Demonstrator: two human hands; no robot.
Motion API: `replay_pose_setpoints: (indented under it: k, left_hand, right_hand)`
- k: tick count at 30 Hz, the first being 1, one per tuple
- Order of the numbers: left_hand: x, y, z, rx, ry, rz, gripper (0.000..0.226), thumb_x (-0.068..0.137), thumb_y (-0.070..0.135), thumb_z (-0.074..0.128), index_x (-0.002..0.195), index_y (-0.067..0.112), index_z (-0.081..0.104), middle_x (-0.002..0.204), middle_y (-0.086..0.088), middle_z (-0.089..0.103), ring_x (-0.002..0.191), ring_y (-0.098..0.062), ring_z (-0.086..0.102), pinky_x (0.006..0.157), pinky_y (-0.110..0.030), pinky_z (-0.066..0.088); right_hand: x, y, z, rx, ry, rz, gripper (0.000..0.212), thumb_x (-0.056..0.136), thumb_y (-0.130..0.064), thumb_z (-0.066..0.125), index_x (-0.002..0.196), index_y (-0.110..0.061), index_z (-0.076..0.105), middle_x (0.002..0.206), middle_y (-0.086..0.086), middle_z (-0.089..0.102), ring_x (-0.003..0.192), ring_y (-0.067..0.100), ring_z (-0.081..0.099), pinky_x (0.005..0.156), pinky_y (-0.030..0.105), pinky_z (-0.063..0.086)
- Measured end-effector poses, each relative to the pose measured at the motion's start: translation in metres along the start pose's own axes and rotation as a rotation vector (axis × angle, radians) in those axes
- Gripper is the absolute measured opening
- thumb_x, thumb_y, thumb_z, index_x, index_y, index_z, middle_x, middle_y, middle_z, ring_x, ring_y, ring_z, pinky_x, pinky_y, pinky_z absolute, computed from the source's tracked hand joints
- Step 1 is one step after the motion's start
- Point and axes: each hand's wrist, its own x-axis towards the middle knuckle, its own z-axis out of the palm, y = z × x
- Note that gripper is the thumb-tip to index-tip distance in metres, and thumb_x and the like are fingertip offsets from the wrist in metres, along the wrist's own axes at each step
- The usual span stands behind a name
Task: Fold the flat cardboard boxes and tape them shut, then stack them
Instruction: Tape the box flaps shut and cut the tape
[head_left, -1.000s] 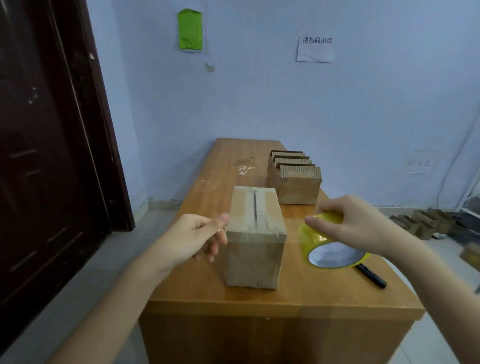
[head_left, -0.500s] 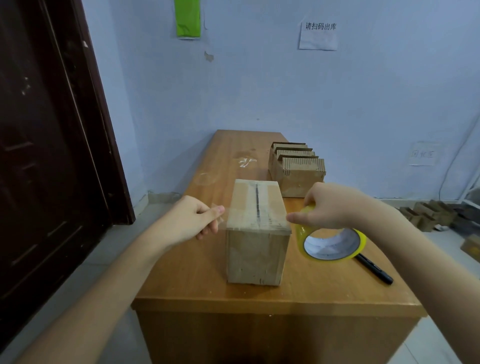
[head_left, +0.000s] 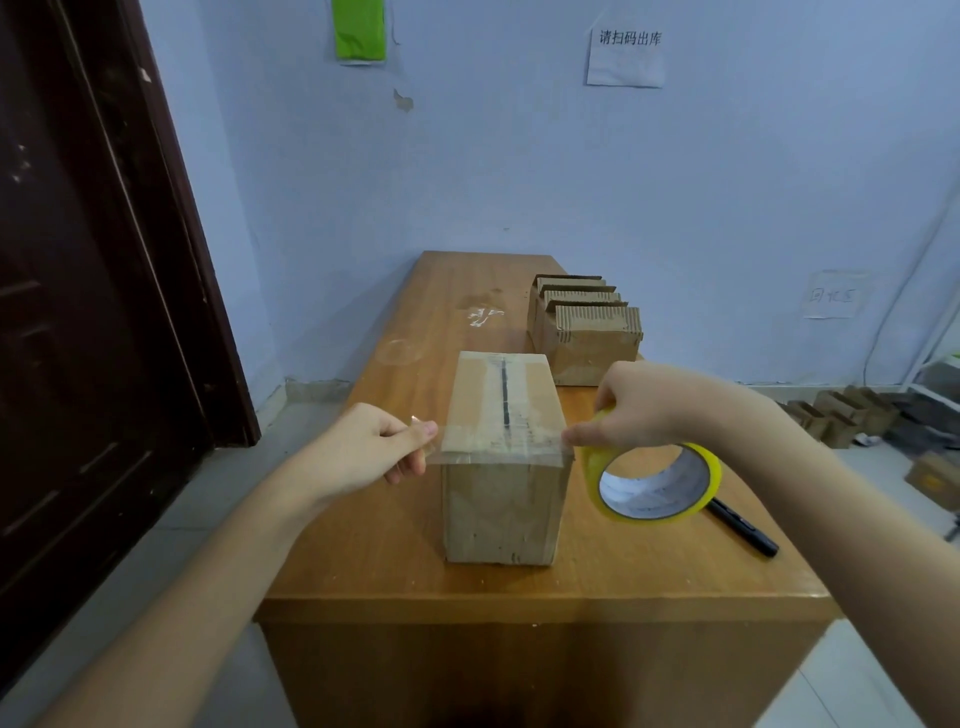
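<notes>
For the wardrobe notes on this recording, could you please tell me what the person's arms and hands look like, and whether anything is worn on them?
Both forearms are bare as far as the view reaches: no sleeves, gloves, watch or bracelet show. The left hand and right hand carry no visible rings or markings.

A white paper sheet (head_left: 626, 54) taped to the wall at the upper right of the frame reads "请扫码出库". Lower down, at the right edge, a second paper notice (head_left: 834, 295) carries three faint handwritten characters, too pale to make out. Nothing else shows readable writing.
</notes>
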Motion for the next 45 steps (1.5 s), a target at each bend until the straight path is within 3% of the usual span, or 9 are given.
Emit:
replay_pose_setpoints:
  k: [12,18,22,25,28,30,33,38,45]
  left_hand:
    - [0.005,-0.016,0.013,-0.281,-0.223,-0.180,0.043,0.091,0.048,0.051,0.061,0.018,0.057,0.056,0.004,0.057,0.052,-0.007,0.053,0.052,-0.019,0.038]
    - [0.010,-0.022,0.021,-0.462,-0.406,-0.297,0.041,0.095,0.047,0.039,0.067,0.018,0.047,0.056,0.004,0.044,0.051,-0.010,0.042,0.055,-0.024,0.034]
    - [0.011,-0.020,0.018,-0.335,-0.464,-0.343,0.050,0.095,0.056,0.031,0.074,0.016,0.054,0.059,0.003,0.050,0.053,-0.010,0.047,0.055,-0.023,0.036]
    - [0.005,-0.022,0.014,-0.030,-0.564,-0.399,0.082,0.088,0.071,0.016,0.090,0.009,0.070,0.071,-0.002,0.063,0.061,-0.012,0.057,0.056,-0.021,0.043]
    - [-0.001,-0.034,0.018,0.040,-0.374,-0.365,0.051,0.096,0.050,0.040,0.101,0.006,0.064,0.079,-0.004,0.064,0.066,-0.015,0.060,0.054,-0.022,0.047]
    - [-0.010,-0.039,0.024,0.009,-0.035,-0.258,0.033,0.100,0.032,0.041,0.116,0.009,0.057,0.097,-0.002,0.065,0.087,-0.018,0.064,0.074,-0.029,0.054]
    - [-0.041,-0.010,0.046,-0.353,0.282,-0.038,0.039,0.102,0.033,0.033,0.139,0.025,0.041,0.131,0.018,0.043,0.123,-0.001,0.038,0.103,-0.023,0.028]
    - [-0.060,0.008,0.100,-0.606,0.252,0.039,0.048,0.100,0.037,0.026,0.147,0.035,0.018,0.145,0.025,0.022,0.128,0.010,0.019,0.097,-0.004,0.016]
    - [-0.060,-0.009,0.099,-0.555,0.281,-0.150,0.050,0.100,0.039,0.029,0.149,0.027,0.021,0.153,0.008,0.027,0.139,-0.010,0.025,0.100,-0.021,0.021]
  right_hand:
    - [0.003,0.004,0.013,0.152,-0.147,0.003,0.061,0.080,-0.073,0.049,0.052,-0.018,0.040,0.033,-0.013,0.035,0.046,0.011,0.037,0.051,0.026,0.030]
    - [0.009,0.003,0.007,0.171,-0.256,0.010,0.062,0.077,-0.076,0.049,0.064,-0.017,0.062,0.053,-0.006,0.056,0.054,0.015,0.049,0.056,0.023,0.040]
    - [0.009,0.001,0.004,0.174,-0.297,0.016,0.067,0.078,-0.076,0.046,0.080,-0.015,0.071,0.069,0.000,0.062,0.059,0.016,0.051,0.058,0.023,0.041]
    - [0.006,-0.001,0.001,0.149,-0.285,0.016,0.070,0.081,-0.075,0.043,0.081,-0.013,0.074,0.063,0.000,0.055,0.054,0.014,0.049,0.058,0.023,0.040]
    - [0.004,-0.004,0.000,0.134,-0.290,0.023,0.071,0.081,-0.076,0.042,0.079,-0.013,0.075,0.059,0.000,0.051,0.049,0.013,0.047,0.058,0.024,0.039]
    - [0.004,-0.005,0.002,0.142,-0.290,0.031,0.072,0.081,-0.076,0.041,0.080,-0.013,0.075,0.061,0.001,0.052,0.051,0.014,0.047,0.057,0.024,0.038]
    - [0.007,-0.006,0.002,0.153,-0.301,0.026,0.071,0.081,-0.075,0.041,0.079,-0.013,0.074,0.061,0.002,0.051,0.050,0.014,0.047,0.056,0.023,0.037]
    - [0.006,-0.008,0.000,0.146,-0.300,0.016,0.063,0.083,-0.072,0.043,0.070,-0.017,0.071,0.056,-0.002,0.050,0.049,0.012,0.047,0.055,0.022,0.039]
    - [0.013,-0.003,0.001,0.158,-0.297,0.018,0.061,0.080,-0.074,0.045,0.068,-0.020,0.071,0.044,-0.011,0.052,0.046,0.009,0.049,0.057,0.022,0.042]
